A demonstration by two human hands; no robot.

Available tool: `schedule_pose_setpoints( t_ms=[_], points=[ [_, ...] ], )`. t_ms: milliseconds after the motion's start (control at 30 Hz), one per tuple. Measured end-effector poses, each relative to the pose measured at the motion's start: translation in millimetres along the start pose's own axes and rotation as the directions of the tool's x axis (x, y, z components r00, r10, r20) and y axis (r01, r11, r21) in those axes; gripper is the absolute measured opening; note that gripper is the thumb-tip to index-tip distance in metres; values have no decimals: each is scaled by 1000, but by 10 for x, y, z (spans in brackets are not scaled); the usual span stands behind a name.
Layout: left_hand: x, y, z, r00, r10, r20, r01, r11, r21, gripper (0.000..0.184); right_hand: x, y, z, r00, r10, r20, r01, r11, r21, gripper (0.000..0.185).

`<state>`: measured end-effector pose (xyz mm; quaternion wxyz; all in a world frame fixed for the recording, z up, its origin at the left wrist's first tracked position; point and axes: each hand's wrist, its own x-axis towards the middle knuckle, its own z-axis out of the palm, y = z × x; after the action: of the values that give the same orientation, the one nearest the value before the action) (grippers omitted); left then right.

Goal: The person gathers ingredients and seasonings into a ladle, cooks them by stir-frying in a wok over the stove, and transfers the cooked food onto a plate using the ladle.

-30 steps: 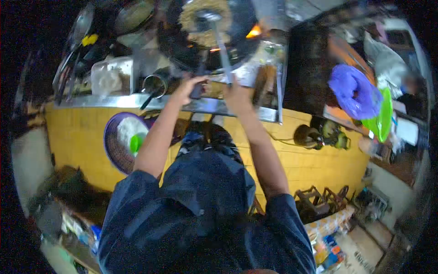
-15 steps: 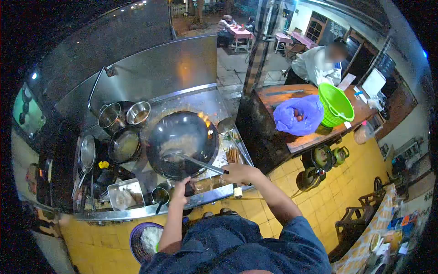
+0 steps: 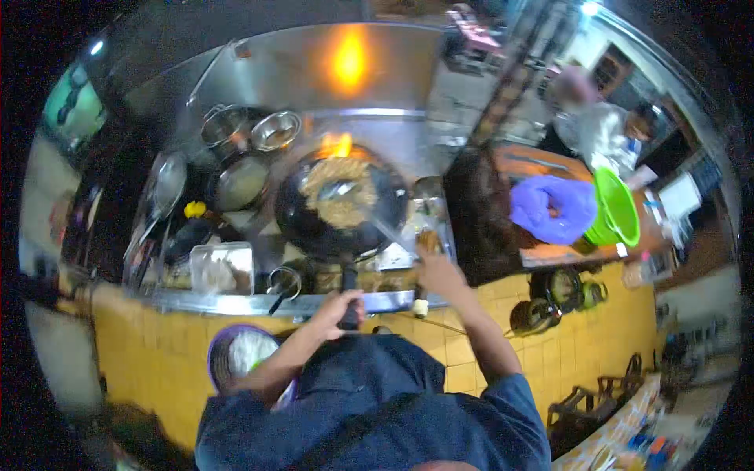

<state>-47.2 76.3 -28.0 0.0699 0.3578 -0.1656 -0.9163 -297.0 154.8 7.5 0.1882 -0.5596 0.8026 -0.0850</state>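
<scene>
A black wok (image 3: 298,216) holds brown fried food (image 3: 334,212), with flames at its far rim. My left hand (image 3: 339,312) is wrapped round the wok's dark handle (image 3: 349,286), at the near side. My right hand (image 3: 441,275) is closed on the long metal handle of a ladle (image 3: 389,230), right of the wok. The ladle's bowl rests in the middle of the food. Motion blurs the right hand's fingers a little.
Metal pots (image 3: 275,131) and a pan (image 3: 242,184) stand left of the wok, near a clear plastic tub (image 3: 222,268). A purple bag (image 3: 552,209) and green basket (image 3: 616,208) sit on a wooden table. A person in light clothing (image 3: 598,137) is behind it.
The view has shifted. The food is now spread around the ladle's bowl, and larger flames rise behind the wok. My left hand is lower, round the wok handle.
</scene>
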Motion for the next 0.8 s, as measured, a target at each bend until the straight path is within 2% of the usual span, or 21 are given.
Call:
schedule_pose_setpoints(
  t_ms=[67, 133, 200, 233, 267, 300, 333, 367, 400, 467, 500, 567, 600, 633, 667, 733, 767, 800],
  points=[
    [-224, 84, 238, 992, -12, -126, 25, 994, 103, 16, -54, 42, -154, 988, -74, -135, 94, 985, 147, 36],
    [208, 176, -152, 986, 69, -155, -49, 991, 127, 17, -229, -184, -460, 990, -39, -137, 76, 959, 273, 39],
    [733, 180, -544, 889, 436, -142, -371, 866, 335, 16, -63, -199, -212, 901, -170, -398, 284, 927, 246, 42],
    [798, 237, -604, 865, 484, -129, -421, 842, 338, 14, 61, -285, -156, 958, -95, -271, 169, 950, 262, 42],
    [850, 273, -642, 839, 532, -111, -473, 815, 335, 13, 242, -283, 45, 945, -149, -290, 200, 967, 155, 44],
    [861, 266, -693, 831, 542, -126, -487, 818, 305, 13, 426, -297, 254, 960, -110, -258, 128, 990, 54, 44],
    [887, 289, -711, 869, 476, -138, -424, 859, 288, 14, 623, -270, 413, 967, -76, -243, 62, 996, -63, 44],
    [949, 318, -699, 900, 412, -144, -364, 891, 270, 16, 775, -161, 603, 978, -47, -203, 31, 996, -81, 42],
    [1022, 293, -682, 888, 435, -149, -394, 887, 239, 16, 801, -74, 739, 987, -13, -162, -2, 996, -95, 41],
    [1050, 282, -814, 849, 507, -151, -431, 828, 360, 15, 500, -160, 802, 994, -44, -105, 31, 992, -120, 37],
    [1091, 269, -846, 860, 490, -143, -434, 849, 303, 16, 268, -276, 787, 994, -83, -75, 74, 990, -120, 36],
    [1010, 295, -786, 807, 555, -199, -410, 771, 487, 18, -123, -526, 642, 991, -136, 6, 136, 987, -86, 34],
    [1025, 320, -806, 857, 472, -205, -345, 823, 452, 18, -88, -606, 477, 995, -92, 45, 92, 996, -10, 35],
    [1313, 233, -1094, 849, 526, -55, -459, 785, 417, 18, -53, -687, 313, 995, -47, 83, 42, 997, 63, 36],
    [1046, 310, -776, 853, 463, -239, -358, 854, 377, 16, 153, -593, 247, 979, -33, 202, 18, 997, 72, 39],
    [1393, 227, -1054, 900, 397, -179, -346, 902, 260, 14, 477, -506, 356, 983, 55, 175, -85, 983, 166, 43],
    [1192, 319, -878, 905, 361, -223, -286, 907, 309, 15, 600, -508, 613, 998, 44, 43, -51, 987, 154, 43],
    [1195, 302, -851, 907, 359, -219, -283, 906, 316, 15, 623, -481, 599, 999, 9, 52, -16, 989, 146, 42]
  ],
)
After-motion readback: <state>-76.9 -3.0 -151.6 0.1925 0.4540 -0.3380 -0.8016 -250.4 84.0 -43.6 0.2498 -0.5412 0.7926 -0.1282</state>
